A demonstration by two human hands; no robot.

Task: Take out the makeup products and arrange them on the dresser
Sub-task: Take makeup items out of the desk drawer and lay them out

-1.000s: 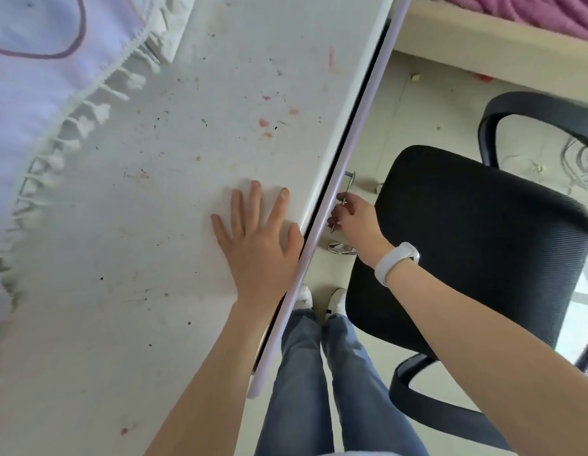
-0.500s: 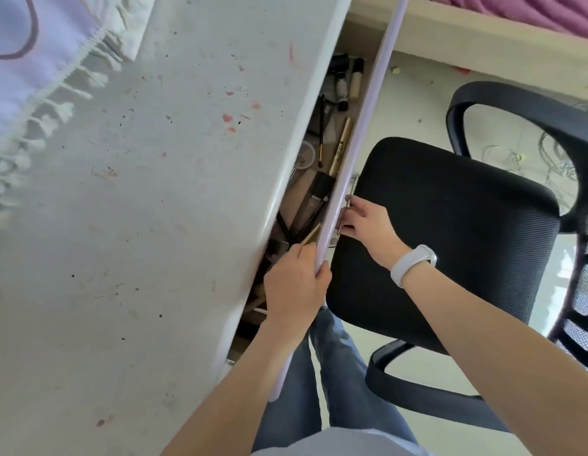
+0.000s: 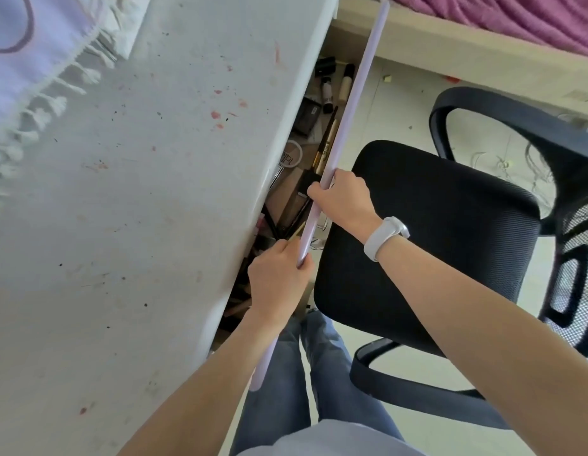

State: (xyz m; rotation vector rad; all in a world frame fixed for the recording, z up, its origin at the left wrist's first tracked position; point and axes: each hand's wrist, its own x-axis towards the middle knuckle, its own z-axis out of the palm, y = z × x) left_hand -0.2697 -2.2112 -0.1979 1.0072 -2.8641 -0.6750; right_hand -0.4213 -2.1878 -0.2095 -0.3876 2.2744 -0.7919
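The white, stained dresser top (image 3: 148, 199) fills the left of the head view. Its drawer stands partly pulled out, the pale lilac drawer front (image 3: 352, 103) running diagonally. My left hand (image 3: 276, 281) grips the top edge of that front lower down. My right hand (image 3: 343, 199) grips the same edge higher up. In the gap lie makeup products: tubes (image 3: 327, 90), a cream stick (image 3: 346, 83), a dark palette (image 3: 307, 120), brushes and pencils (image 3: 325, 143) and a round white lid (image 3: 291, 156). Most of the drawer is hidden under the dresser top.
A black office chair (image 3: 427, 245) stands close to the drawer front on the right. A fringed white and lilac cloth (image 3: 32, 60) lies on the dresser's far left. A bed frame with a purple blanket (image 3: 516, 24) is beyond. My legs are below the drawer.
The drawer has slid further out. My left hand left the dresser top and took the drawer's top edge. My right hand moved from the metal handle up onto that edge.
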